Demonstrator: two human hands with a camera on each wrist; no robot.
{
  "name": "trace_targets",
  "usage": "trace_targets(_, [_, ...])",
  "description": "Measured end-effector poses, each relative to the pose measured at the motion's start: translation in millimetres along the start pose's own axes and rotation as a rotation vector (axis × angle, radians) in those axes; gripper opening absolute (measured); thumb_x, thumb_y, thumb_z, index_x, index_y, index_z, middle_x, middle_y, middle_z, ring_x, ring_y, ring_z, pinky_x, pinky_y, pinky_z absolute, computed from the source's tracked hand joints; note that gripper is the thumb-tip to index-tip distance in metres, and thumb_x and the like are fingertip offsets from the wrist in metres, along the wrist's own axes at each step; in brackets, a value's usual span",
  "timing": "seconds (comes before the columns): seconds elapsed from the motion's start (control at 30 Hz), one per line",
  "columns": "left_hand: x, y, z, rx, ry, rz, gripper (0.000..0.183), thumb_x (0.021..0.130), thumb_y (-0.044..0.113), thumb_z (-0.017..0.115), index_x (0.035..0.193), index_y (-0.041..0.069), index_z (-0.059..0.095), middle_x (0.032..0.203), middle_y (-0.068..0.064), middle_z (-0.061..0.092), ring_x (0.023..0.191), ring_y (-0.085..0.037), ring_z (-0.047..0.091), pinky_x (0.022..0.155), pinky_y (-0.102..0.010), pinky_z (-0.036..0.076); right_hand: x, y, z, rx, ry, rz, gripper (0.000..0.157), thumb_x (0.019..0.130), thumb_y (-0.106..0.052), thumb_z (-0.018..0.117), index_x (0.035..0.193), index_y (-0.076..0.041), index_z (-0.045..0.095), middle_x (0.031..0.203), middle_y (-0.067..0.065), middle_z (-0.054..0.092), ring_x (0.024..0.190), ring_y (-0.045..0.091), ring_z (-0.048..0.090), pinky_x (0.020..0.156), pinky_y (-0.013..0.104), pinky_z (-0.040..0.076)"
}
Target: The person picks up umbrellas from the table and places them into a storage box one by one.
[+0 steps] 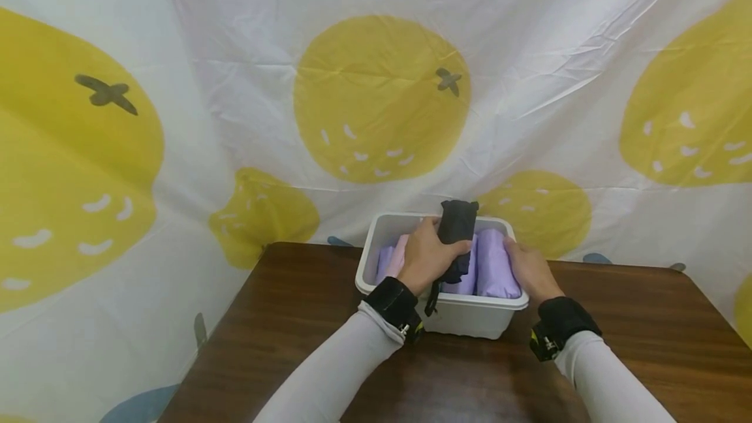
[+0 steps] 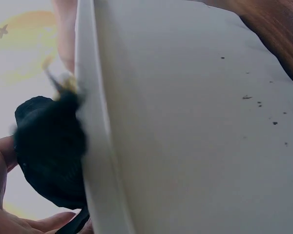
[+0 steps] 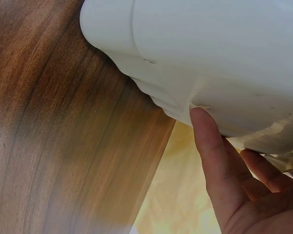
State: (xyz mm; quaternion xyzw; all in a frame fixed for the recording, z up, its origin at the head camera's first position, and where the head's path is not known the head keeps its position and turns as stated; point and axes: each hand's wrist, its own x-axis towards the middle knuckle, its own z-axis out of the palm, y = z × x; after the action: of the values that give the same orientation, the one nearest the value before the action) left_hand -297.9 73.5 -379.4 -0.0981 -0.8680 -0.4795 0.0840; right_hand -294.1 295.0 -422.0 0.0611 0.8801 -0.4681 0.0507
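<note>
A white plastic bin point(image 1: 464, 315) stands at the table's back edge with several soft, rolled bundles inside. On its right lies a shiny lilac bundle point(image 1: 496, 263); a pink bundle point(image 1: 397, 256) shows at the left, partly behind my left hand point(image 1: 425, 256). That hand grips a black fabric bundle point(image 1: 457, 224) over the bin, its cord hanging past the front rim. The left wrist view shows the black bundle point(image 2: 51, 151) blurred beside the rim. My right hand point(image 1: 533, 269) is at the bin's right side, nearly straight fingers point(image 3: 210, 146) touching its outer wall.
The brown wooden table point(image 1: 282, 338) extends to both sides of the bin. Behind it hangs a white cloth point(image 1: 247, 96) printed with yellow fruit, close to the bin's back.
</note>
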Motion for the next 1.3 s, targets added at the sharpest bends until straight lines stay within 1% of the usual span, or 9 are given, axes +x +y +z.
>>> trace_targets(0.13, [-0.7,-1.1,3.6,0.012,-0.003,0.023,0.072,0.085,0.036,0.087,0.14,-0.001,0.061,0.121,-0.016,0.07,0.103,-0.029,0.066,0.087,-0.041,0.053,0.8,-0.6,0.1,-0.003,0.009,-0.008,0.085,0.112,-0.057,0.019,0.162,0.012,0.024,0.158,0.038,0.035,0.143,0.052,0.038,0.119,0.064,0.027])
trace_targets(0.3, [-1.8,-4.7,7.9,0.039,-0.011,0.007,0.072,0.085,0.037,0.087,0.14,-0.001,0.061,0.116,-0.014,0.072,0.099,-0.027,0.067,0.083,-0.039,0.053,1.0,-0.9,1.1,-0.014,0.028,-0.028,0.084,0.112,-0.055,0.02,0.16,0.013,0.028,0.152,0.039,0.042,0.135,0.049,0.045,0.115,0.063,0.033])
trace_targets(0.43, [-3.1,-7.1,12.3,0.076,-0.012,0.008,0.073,0.085,0.038,0.087,0.14,-0.001,0.06,0.114,-0.014,0.073,0.097,-0.027,0.068,0.081,-0.039,0.053,1.1,0.1,1.6,-0.022,0.033,-0.034,0.083,0.113,-0.054,0.02,0.16,0.013,0.029,0.152,0.039,0.042,0.136,0.049,0.045,0.115,0.062,0.033])
trace_targets(0.63, [-5.1,-6.5,17.2,0.102,-0.016,-0.002,0.081,0.084,0.038,0.088,0.147,-0.002,0.056,0.126,-0.02,0.071,0.109,-0.032,0.068,0.091,-0.042,0.054,1.4,0.7,2.0,-0.014,0.023,-0.017,0.085,0.112,-0.057,0.02,0.161,0.012,0.027,0.156,0.038,0.038,0.141,0.051,0.041,0.117,0.063,0.03])
trace_targets(0.77, [-5.3,-5.9,19.7,0.124,-0.023,-0.01,0.079,0.084,0.039,0.088,0.143,-0.003,0.058,0.126,-0.021,0.072,0.109,-0.032,0.069,0.091,-0.04,0.054,2.4,0.3,1.4,-0.015,0.017,-0.009,0.086,0.111,-0.058,0.019,0.162,0.011,0.025,0.161,0.038,0.032,0.146,0.052,0.035,0.12,0.064,0.025])
trace_targets(0.93, [-5.9,-6.0,22.4,0.161,-0.036,-0.032,0.077,0.084,0.041,0.088,0.14,-0.004,0.06,0.127,-0.022,0.071,0.114,-0.033,0.069,0.094,-0.041,0.055,3.6,-0.3,0.9,-0.02,0.021,-0.021,0.086,0.111,-0.058,0.019,0.161,0.012,0.028,0.156,0.038,0.039,0.139,0.05,0.042,0.117,0.064,0.03])
trace_targets(1.0, [-5.9,-5.9,23.4,0.171,-0.038,-0.041,0.078,0.084,0.041,0.088,0.142,-0.004,0.059,0.129,-0.023,0.071,0.116,-0.035,0.068,0.096,-0.042,0.055,3.4,-0.3,0.9,-0.015,0.019,-0.02,0.086,0.111,-0.059,0.019,0.16,0.012,0.029,0.154,0.037,0.041,0.137,0.049,0.044,0.116,0.064,0.032])
trace_targets(1.13, [-5.6,-6.3,25.2,0.179,-0.038,-0.042,0.08,0.084,0.041,0.089,0.143,-0.004,0.059,0.129,-0.023,0.07,0.117,-0.034,0.068,0.096,-0.042,0.055,1.8,-1.1,0.8,-0.004,0.012,-0.004,0.087,0.111,-0.06,0.018,0.162,0.011,0.026,0.157,0.037,0.037,0.141,0.051,0.04,0.117,0.065,0.029])
trace_targets(1.3, [-5.8,-8.5,29.0,0.189,-0.04,-0.056,0.08,0.083,0.042,0.09,0.142,-0.003,0.06,0.129,-0.022,0.07,0.118,-0.034,0.067,0.097,-0.042,0.054,0.8,-0.4,1.3,-0.002,0.018,-0.01,0.086,0.112,-0.058,0.019,0.161,0.011,0.028,0.157,0.037,0.038,0.141,0.051,0.04,0.118,0.065,0.029])
